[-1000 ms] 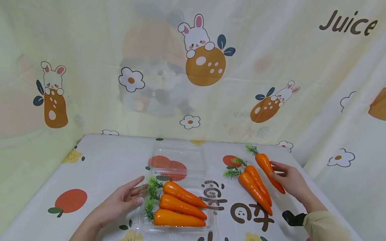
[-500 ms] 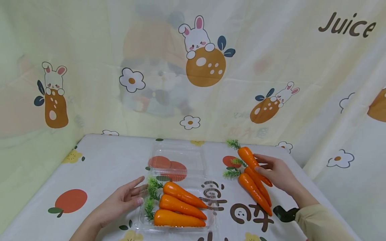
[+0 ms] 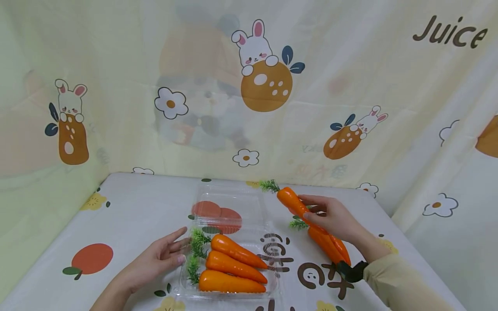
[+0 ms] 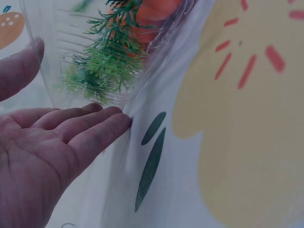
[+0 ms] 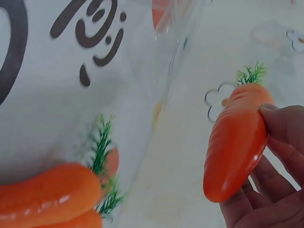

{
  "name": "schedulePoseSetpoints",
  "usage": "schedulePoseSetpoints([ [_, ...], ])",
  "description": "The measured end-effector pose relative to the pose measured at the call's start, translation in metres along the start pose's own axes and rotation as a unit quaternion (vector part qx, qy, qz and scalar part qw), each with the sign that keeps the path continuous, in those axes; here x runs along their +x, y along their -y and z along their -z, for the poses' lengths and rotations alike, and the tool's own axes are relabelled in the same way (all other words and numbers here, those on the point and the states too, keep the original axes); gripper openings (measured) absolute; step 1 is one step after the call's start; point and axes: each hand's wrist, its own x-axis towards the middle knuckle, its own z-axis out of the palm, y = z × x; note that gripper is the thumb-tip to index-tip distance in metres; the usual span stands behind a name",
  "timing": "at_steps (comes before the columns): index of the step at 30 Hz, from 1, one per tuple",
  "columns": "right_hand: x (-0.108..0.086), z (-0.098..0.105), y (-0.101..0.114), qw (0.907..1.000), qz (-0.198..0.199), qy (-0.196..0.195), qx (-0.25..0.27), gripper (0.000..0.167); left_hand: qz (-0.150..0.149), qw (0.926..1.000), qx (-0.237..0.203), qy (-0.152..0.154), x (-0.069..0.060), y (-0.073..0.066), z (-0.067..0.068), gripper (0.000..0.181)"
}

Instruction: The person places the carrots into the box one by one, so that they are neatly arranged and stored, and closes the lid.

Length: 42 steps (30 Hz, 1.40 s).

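Observation:
My right hand (image 3: 334, 218) pinches a toy carrot (image 3: 292, 201) between thumb and fingers, its green top pointing to the far left. In the right wrist view the carrot (image 5: 237, 142) is off the table. Two more carrots (image 3: 327, 244) lie under my right hand and forearm, partly hidden. My left hand (image 3: 155, 259) is at the left side of a clear plastic clamshell box (image 3: 225, 295). Its fingers are nearly straight at the ribbed wall in the left wrist view. Three carrots (image 3: 237, 281) lie side by side in the box, green tops to the left.
The box's clear lid (image 3: 229, 194) is folded back flat on the table. A printed white cloth (image 3: 132, 207) covers the table. A curtain (image 3: 124, 108) with rabbit prints hangs behind it. A black strap piece (image 3: 352, 272) is at my right wrist.
My right hand has carried its carrot leftward over the two lying carrots, toward the box. The left hand and the carrots in the box stay where they were.

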Motion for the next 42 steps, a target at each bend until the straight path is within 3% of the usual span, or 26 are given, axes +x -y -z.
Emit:
schedulePoseSetpoints([
  [11,0.011,-0.024,0.031,0.9967,0.059,0.055,0.007,0.045,0.006,1.0,-0.001,-0.002,0.0,-0.001,0.0,0.083],
  [19,0.017,-0.037,0.047,0.9924,0.067,0.102,0.019,0.045,0.003,1.0,-0.003,0.002,0.0,0.0,0.0,0.083],
  [34,0.029,-0.063,0.06,0.978,0.103,0.179,0.033,0.04,0.0,1.0,-0.007,0.006,0.0,-0.002,0.0,0.083],
  [42,0.035,-0.075,0.064,0.9728,0.112,0.202,0.018,0.042,0.004,1.0,-0.004,0.004,0.0,-0.002,0.0,0.083],
])
